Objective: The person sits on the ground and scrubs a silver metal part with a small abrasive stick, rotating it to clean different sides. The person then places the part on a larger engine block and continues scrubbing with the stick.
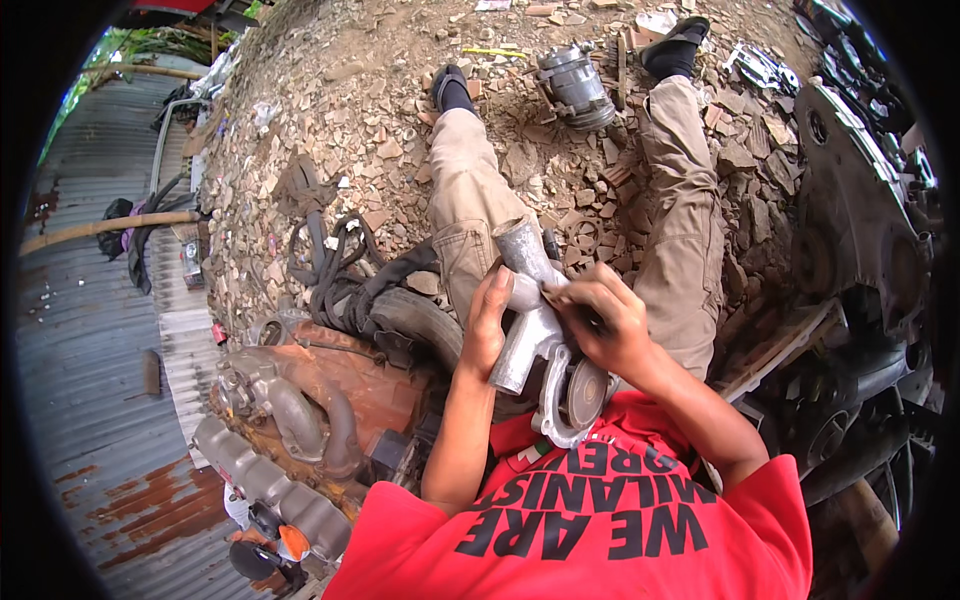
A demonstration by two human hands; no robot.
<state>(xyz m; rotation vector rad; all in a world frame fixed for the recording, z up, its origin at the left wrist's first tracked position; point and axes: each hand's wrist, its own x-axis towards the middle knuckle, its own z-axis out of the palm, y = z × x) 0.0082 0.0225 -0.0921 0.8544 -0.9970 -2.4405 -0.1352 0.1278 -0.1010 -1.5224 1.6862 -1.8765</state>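
My left hand (486,319) grips a cast-aluminium engine housing (523,352) with several pipe stubs, probably a water pump. The thumb lies along a short side stub. At the housing's lower end, a flange (553,405) with bolt holes surrounds a round metal disc (587,394). This end is close to my red shirt (570,525). My right hand (611,319) is curled, its fingertips pinched against the middle of the housing. Whether a small thing is between those fingertips is hidden. The housing is above my lap, between my outstretched legs.
A cylindrical metal compressor (576,86) lies on rubble between my feet. To the left are a black strap bundle (337,277), a tyre (420,319) and an engine with a grey valve cover (274,480). A large metal casing (862,202) stands at right. A flat gasket (583,234) lies near my knees.
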